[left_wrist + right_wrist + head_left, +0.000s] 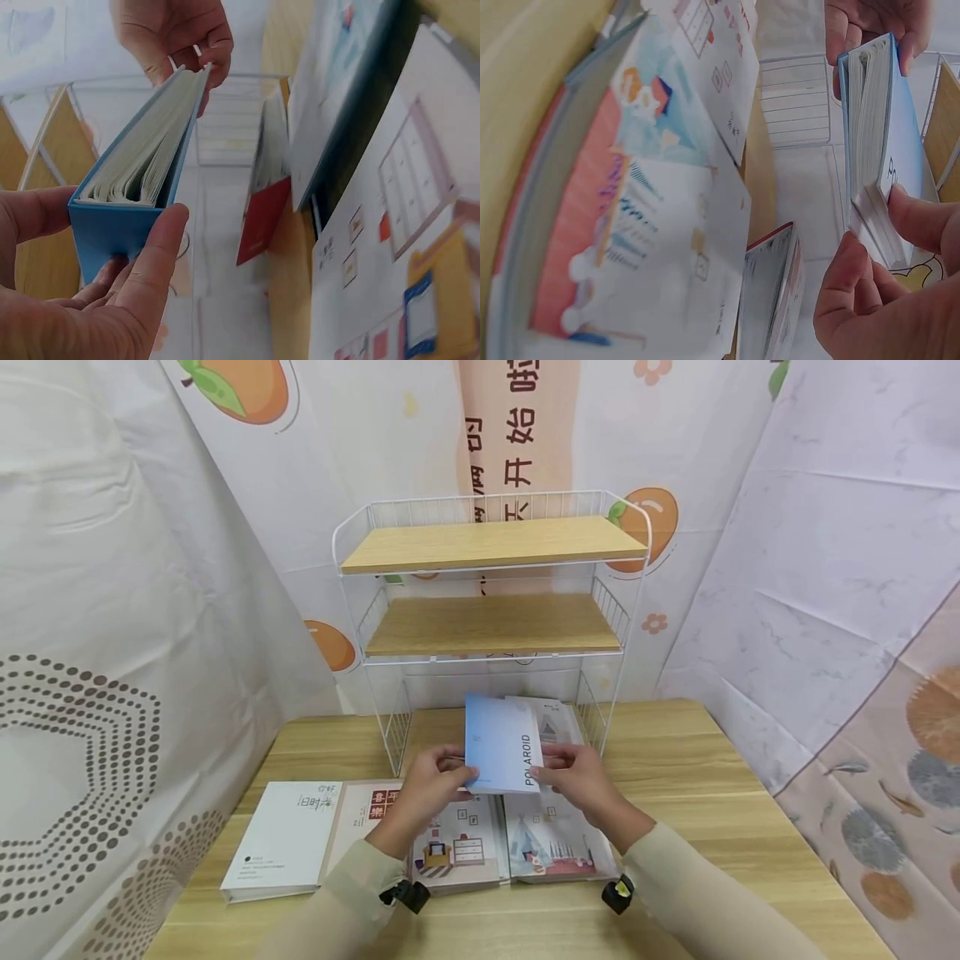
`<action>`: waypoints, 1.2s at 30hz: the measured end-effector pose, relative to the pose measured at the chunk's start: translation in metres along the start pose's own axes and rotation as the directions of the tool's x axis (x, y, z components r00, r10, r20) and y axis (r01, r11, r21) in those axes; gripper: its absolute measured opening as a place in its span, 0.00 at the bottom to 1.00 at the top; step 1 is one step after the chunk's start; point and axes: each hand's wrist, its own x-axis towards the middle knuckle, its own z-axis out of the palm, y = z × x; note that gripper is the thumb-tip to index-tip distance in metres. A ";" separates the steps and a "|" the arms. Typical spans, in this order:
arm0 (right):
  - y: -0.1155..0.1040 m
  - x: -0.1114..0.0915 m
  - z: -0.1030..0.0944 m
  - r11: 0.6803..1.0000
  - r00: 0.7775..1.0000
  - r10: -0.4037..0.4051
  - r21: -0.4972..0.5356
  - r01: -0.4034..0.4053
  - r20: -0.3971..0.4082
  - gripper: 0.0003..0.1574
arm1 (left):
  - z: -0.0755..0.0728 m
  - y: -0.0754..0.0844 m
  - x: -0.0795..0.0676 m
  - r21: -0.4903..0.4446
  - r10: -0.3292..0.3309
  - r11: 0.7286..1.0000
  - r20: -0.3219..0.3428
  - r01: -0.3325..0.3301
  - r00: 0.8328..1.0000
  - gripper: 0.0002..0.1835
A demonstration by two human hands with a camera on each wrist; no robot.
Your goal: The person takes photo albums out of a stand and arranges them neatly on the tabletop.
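Note:
A small photo album [501, 743] with a blue-to-white cover lettered POLAROID is held up over the table between both hands. My left hand [433, 781] grips its blue spine side, thumb on one cover and fingers on the other, as the left wrist view shows at the spine [116, 236]. On the opposite side my right hand [581, 777] pinches the page-edge side of the covers between thumb and fingers. Its pages [868, 112] are slightly fanned. Below lie an album with a room drawing [461, 852] and one with a tent drawing [555, 843].
A white wire rack [491, 656] with wooden shelves [495, 539] stands at the back of the wooden table [697, 810]. A white album [285, 835] and a beige one with red blocks [363, 814] lie at the left. Another album [558, 718] lies under the rack's lower shelf.

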 end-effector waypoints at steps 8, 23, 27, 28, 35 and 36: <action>0.013 -0.014 -0.015 0.999 0.999 0.035 -0.019 -0.035 0.005 0.31 | 0.018 -0.007 -0.010 0.089 0.020 0.996 0.020 -0.022 1.000 0.30; 0.036 -0.042 -0.049 0.992 0.998 0.061 -0.109 -0.062 -0.012 0.30 | 0.056 -0.024 -0.015 0.272 0.080 0.958 0.060 -0.093 0.995 0.28; 0.042 -0.048 -0.058 0.992 0.997 0.071 -0.102 -0.072 -0.013 0.30 | 0.068 -0.028 -0.016 0.284 0.078 0.954 0.083 -0.099 0.994 0.28; 0.044 -0.049 -0.061 0.993 0.997 0.074 -0.096 -0.075 -0.011 0.30 | 0.071 -0.029 -0.016 0.284 0.080 0.953 0.090 -0.102 0.993 0.28; 0.061 -0.059 -0.078 0.994 0.995 0.101 -0.036 -0.101 -0.006 0.31 | 0.092 -0.036 -0.017 0.313 0.052 0.945 0.136 -0.093 0.989 0.26; 0.063 -0.061 -0.080 0.994 0.994 0.107 -0.024 -0.107 -0.002 0.32 | 0.095 -0.036 -0.018 0.308 0.050 0.947 0.146 -0.093 0.988 0.26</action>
